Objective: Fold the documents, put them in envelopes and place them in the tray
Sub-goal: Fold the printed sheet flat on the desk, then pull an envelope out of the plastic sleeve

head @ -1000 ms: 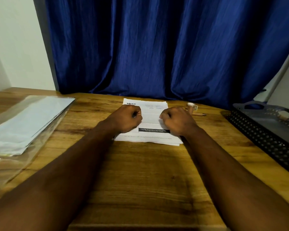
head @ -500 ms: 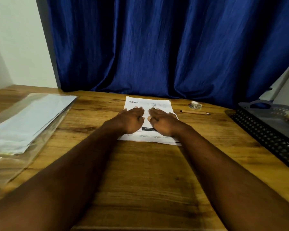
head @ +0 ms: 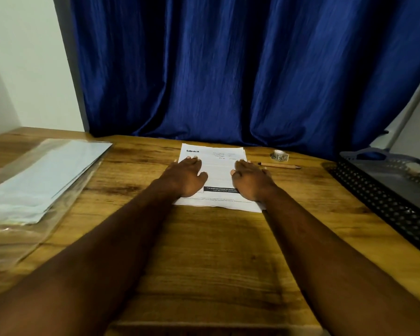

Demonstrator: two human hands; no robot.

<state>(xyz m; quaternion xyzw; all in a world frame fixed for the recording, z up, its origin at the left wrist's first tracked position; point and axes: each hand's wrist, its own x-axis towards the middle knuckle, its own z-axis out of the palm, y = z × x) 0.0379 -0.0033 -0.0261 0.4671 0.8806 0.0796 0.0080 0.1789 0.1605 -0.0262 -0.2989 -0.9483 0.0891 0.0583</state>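
Here, both hands, left hand (head: 186,174) and right hand (head: 251,179), lie flat and spread open, pressing the document (head: 216,175).

Both palms cover the middle of the printed sheet (head: 215,177), so the lines under them can't be read, and the small print near its lower edge is too fine to make out. The black mesh tray (head: 383,200) runs off the right side. The plastic-wrapped stack of envelopes (head: 41,175) is soft and cropped at the left.
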